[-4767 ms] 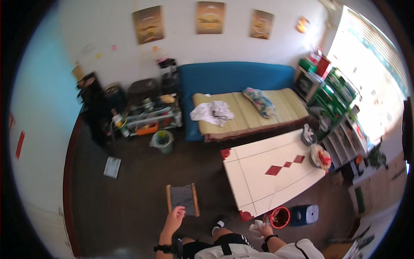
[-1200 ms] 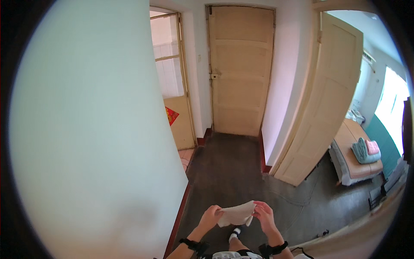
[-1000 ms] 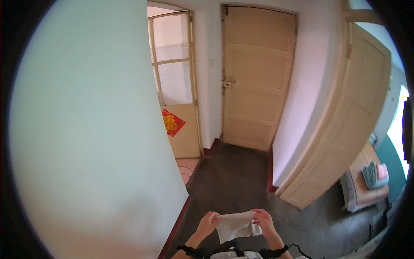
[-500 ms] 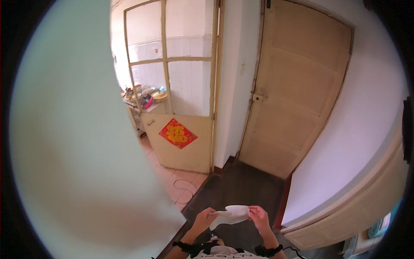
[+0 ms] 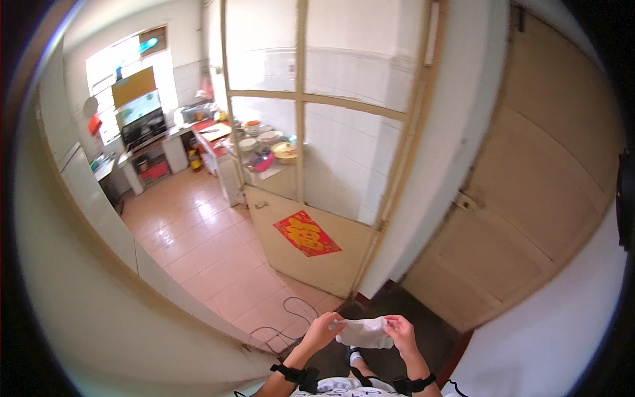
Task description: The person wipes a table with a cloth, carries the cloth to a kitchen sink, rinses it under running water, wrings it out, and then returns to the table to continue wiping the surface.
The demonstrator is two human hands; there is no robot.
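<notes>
A small piece of thin white cloth (image 5: 364,333) is stretched between my two hands, in front of my body at the lower middle. My left hand (image 5: 323,331) pinches its left end, and my right hand (image 5: 402,334) grips the upper right corner. The cloth sags a little along its lower edge. Whether it is a rag or some small garment, I cannot tell. Both wrists wear black bands. Below the cloth, one of my feet (image 5: 356,357) shows on the dark floor.
Ahead stands a part-glazed door (image 5: 324,264) with a red diamond paper (image 5: 307,233). Beyond it, a pink-tiled kitchen floor (image 5: 192,231) leads to counters with dishes (image 5: 271,142). A dark cable (image 5: 301,308) loops across the tiles. A brown door (image 5: 516,198) is at right.
My view has turned left and moved forward, so the kitchen now shows past the wall edge. The cloth stays between both hands and hangs straighter and flatter.
</notes>
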